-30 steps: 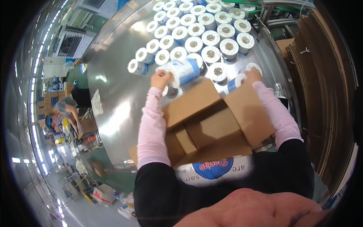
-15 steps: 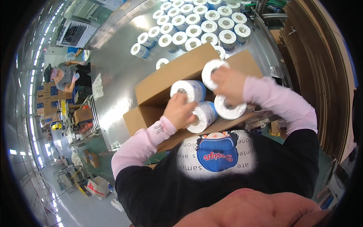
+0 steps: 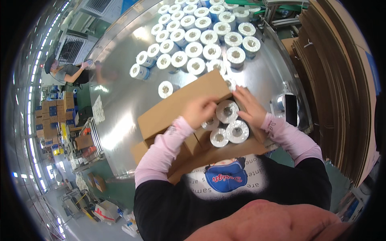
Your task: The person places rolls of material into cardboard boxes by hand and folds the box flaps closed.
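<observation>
An opened cardboard box (image 3: pixel 177 105) stands at the near side of the metal table, flaps spread. Inside its right part sit white shrink-wrapped rolls, ends up: one by the far wall (image 3: pixel 227 112), one nearer me (image 3: pixel 237 131), a smaller-looking one (image 3: pixel 219 137). A further roll (image 3: pixel 209 123) is partly covered by my left hand (image 3: pixel 200 111). That hand has its fingers curled over the rolls beside the far wall; what they grip, if anything, is hidden. My right hand (image 3: pixel 250 107) lies with fingers stretched along the box's right end, touching the far right roll.
Many more rolls (image 3: pixel 194 50) stand on the table (image 3: pixel 116 116) beyond the box. A dark phone (image 3: pixel 290 109) lies at the right edge. Flat cardboard sheets (image 3: pixel 321 80) are stacked upright at right. A co-worker (image 3: pixel 69 73) stands far left.
The rolls that were tilted in my hands are now down in the box, ends up. My right hand has let go and flattened against the box's end. My left hand has moved farther from me.
</observation>
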Demonstrator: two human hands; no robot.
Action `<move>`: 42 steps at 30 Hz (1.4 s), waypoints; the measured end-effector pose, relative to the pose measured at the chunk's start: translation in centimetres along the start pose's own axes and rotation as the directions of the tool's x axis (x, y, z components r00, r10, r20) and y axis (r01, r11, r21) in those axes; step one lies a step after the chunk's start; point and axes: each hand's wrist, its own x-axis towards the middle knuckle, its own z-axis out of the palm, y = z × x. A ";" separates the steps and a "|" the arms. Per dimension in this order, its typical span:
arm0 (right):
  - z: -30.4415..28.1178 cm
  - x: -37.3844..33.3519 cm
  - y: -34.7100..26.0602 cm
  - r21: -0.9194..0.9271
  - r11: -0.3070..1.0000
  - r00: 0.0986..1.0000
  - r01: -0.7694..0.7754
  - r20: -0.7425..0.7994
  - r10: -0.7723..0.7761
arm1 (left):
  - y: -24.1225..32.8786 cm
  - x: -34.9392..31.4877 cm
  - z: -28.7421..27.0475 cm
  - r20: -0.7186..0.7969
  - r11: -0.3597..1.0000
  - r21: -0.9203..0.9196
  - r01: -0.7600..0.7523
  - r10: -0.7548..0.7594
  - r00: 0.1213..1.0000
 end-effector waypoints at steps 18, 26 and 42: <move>-0.5 22.7 20.7 -0.726 0.675 0.806 -0.131 0.319 0.499 | -13.0 19.5 8.1 -0.030 0.431 0.898 0.081 -0.124 0.992; 3.2 9.9 15.7 -0.723 0.691 0.772 -0.022 0.427 0.471 | -12.7 18.0 4.3 0.031 0.386 0.916 0.110 -0.343 0.939; -1.7 0.5 13.5 0.148 0.791 0.795 -0.594 -0.044 0.605 | 1.4 -2.8 -8.9 -0.217 0.179 -0.954 -0.239 0.136 0.967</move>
